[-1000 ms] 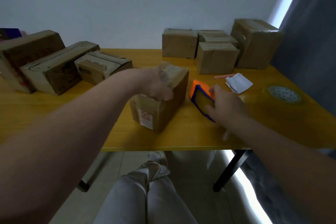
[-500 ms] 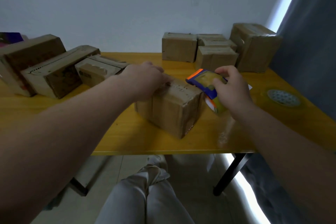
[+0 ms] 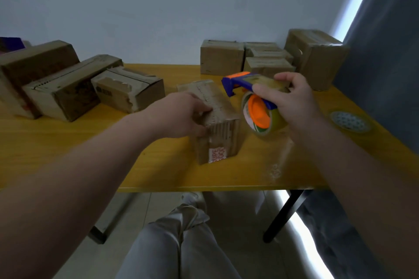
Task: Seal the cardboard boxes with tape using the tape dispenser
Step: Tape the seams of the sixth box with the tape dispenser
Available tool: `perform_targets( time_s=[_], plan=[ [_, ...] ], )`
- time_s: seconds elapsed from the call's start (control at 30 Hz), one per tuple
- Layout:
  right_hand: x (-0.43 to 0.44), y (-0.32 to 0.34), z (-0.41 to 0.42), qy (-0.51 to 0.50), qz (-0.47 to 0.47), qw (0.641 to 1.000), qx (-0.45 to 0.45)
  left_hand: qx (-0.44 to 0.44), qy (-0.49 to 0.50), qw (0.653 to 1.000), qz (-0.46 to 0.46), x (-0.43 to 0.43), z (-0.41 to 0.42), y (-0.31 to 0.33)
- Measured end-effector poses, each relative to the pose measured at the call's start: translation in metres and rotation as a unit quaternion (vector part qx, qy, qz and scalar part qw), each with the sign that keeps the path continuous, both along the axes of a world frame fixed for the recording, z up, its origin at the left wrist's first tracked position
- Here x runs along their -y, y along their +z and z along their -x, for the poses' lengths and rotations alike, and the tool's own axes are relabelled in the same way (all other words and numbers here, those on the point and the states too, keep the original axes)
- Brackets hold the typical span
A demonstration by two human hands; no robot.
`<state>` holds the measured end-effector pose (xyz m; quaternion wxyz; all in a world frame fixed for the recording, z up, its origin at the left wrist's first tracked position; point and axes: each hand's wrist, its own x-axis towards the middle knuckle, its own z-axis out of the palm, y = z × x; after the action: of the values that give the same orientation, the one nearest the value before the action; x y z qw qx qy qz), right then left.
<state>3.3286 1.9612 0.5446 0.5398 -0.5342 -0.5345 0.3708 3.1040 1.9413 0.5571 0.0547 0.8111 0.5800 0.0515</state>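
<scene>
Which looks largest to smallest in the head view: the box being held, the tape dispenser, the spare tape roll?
1. Box under the left hand, marginally largest.
2. Tape dispenser in the right hand: nearly equal, held nearer the camera, so unsure.
3. Spare tape roll, clearly smallest.

A white label [image 3: 216, 154] on the near end face of the small cardboard box [image 3: 223, 134] carries sideways red letters reading "SUPE"; its second line is too blurred to read.
</scene>
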Motion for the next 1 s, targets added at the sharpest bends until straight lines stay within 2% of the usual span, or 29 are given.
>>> perform_targets(
  time_s=[0.13, 0.2, 0.27, 0.3, 0.33, 0.4, 0.43, 0.47, 0.5, 0.53, 0.7, 0.83, 1.0],
  plan=[
    [0.0, 0.013, -0.008, 0.04, 0.0, 0.999, 0.015, -0.058, 0.009, 0.998, -0.014, -0.006, 0.014, 0.006],
    [0.0, 0.016, -0.009, 0.074, -0.01, 0.997, 0.019, -0.037, 0.027, 0.999, -0.019, -0.007, 0.018, 0.003],
    [0.002, 0.02, -0.009, 0.105, -0.028, 0.994, 0.021, 0.067, 0.057, 0.996, -0.021, -0.007, 0.019, 0.003],
    [0.003, 0.021, -0.008, 0.122, -0.037, 0.992, 0.013, 0.173, 0.086, 0.981, -0.018, -0.007, 0.019, 0.004],
    [0.004, 0.022, -0.007, 0.141, -0.043, 0.989, 0.003, 0.308, 0.123, 0.943, 0.003, -0.006, 0.018, 0.006],
    [0.006, 0.024, -0.005, 0.175, -0.046, 0.983, 0.003, 0.555, 0.193, 0.801, 0.112, -0.004, 0.016, 0.018],
    [0.006, 0.024, -0.004, 0.187, -0.046, 0.981, 0.013, 0.622, 0.208, 0.735, 0.171, -0.004, 0.016, 0.024],
    [0.007, 0.025, -0.003, 0.196, -0.047, 0.979, 0.023, 0.658, 0.21, 0.691, 0.214, -0.003, 0.018, 0.028],
    [0.007, 0.026, -0.002, 0.203, -0.049, 0.978, 0.029, 0.672, 0.207, 0.669, 0.239, -0.003, 0.019, 0.031],
    [0.008, 0.026, -0.001, 0.207, -0.051, 0.976, 0.034, 0.674, 0.201, 0.665, 0.251, -0.002, 0.019, 0.033],
    [0.01, 0.027, -0.001, 0.221, -0.064, 0.97, 0.082, 0.649, 0.199, 0.698, 0.228, 0.002, 0.018, 0.031],
    [0.009, 0.031, 0.003, 0.168, -0.112, 0.945, 0.257, 0.597, 0.237, 0.747, 0.171, 0.004, 0.017, 0.025],
    [0.01, 0.037, 0.007, 0.19, -0.106, 0.935, 0.279, 0.624, 0.234, 0.724, 0.177, 0.006, 0.016, 0.022]
  ],
)
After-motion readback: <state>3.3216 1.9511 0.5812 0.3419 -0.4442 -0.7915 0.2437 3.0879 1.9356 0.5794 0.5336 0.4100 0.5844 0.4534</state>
